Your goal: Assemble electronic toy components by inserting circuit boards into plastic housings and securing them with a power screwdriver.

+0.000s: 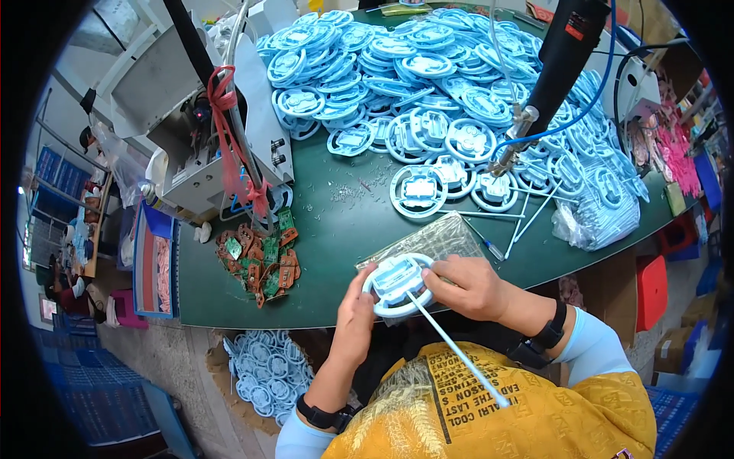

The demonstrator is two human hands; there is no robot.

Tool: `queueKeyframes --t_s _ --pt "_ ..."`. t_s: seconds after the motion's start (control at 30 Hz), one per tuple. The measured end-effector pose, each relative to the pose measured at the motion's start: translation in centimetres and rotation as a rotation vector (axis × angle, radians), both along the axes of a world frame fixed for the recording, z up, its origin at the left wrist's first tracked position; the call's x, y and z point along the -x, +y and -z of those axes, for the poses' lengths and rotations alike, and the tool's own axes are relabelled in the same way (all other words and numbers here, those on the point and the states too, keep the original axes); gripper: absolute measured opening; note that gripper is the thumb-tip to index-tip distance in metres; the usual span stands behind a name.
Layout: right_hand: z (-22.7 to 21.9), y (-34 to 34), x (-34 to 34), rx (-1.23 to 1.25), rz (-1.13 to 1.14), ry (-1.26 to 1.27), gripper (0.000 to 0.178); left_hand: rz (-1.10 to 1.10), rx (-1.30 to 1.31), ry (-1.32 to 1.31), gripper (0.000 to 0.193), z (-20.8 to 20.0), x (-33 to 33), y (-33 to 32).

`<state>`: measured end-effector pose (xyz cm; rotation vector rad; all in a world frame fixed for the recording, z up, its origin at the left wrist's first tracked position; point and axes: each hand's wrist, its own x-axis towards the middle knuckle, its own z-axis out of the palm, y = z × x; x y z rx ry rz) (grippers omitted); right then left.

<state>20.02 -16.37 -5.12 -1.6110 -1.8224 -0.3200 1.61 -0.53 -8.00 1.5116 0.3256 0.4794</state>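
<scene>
- Round light-blue plastic ring part w/ a white rectangular insert (397, 284) sits at the near edge of the dark-green tabletop (336, 229), directly in front of the person, held between both hands.
- Left hand (356, 312): fingers wrapped on the ring's left rim from below, grasping it.
- Right hand (468, 286): fingers curled over the ring's right rim, thumb side toward the insert, also grasping.
- Thin white plastic stick (459, 353) runs from the ring's centre down-right over the yellow shirt; long axis diagonal, toward the person's right side. Right hand lies closer to it than left; can't tell if any finger pinches it.
- Clear crinkled plastic bag (428, 241) lies flat just behind the ring, partly under it.
- Big heap of same blue ring parts (397, 69) covers the far tabletop, well apart from hands.
- Pile of small green/brown circuit boards (264, 264) to the left, nearer the left hand.
- Black hanging power screwdriver w/ blue hose (554, 69) above right, untouched.
</scene>
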Motion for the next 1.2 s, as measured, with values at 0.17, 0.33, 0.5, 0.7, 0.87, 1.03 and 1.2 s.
queueKeyframes --t_s 0.17,0.33,0.5,0.7,0.87,1.03,1.2 --pt "0.1 1.1 -0.3 -0.049 0.075 0.132 0.042 0.119 0.818 0.055 0.047 -0.1 -0.3 0.8" --pt "-0.8 0.4 -0.4 0.191 0.15 0.762 0.035 0.025 0.687 -0.103 0.046 -0.8 -0.2 2.1" --pt "-1.0 1.2 1.5 0.326 -0.048 0.919 0.027 0.084 0.75 -0.178 0.054 0.7 0.2 1.4" --pt "-1.3 0.7 2.3 0.278 -0.017 0.736 0.023 0.127 0.749 -0.133 0.053 2.6 1.2 1.0" --pt "-1.6 -0.5 2.5 0.259 -0.026 0.491 0.024 0.139 0.534 -0.074 0.057 0.9 1.4 2.1" --pt "-1.1 -1.5 2.7 0.263 -0.007 0.326 0.023 0.232 0.153 -0.24 0.05 -2.8 0.7 2.5" --pt "-0.6 -1.8 3.1 0.247 -0.01 0.287 0.022 0.246 -0.104 -0.113 0.028 -3.6 0.5 2.0"
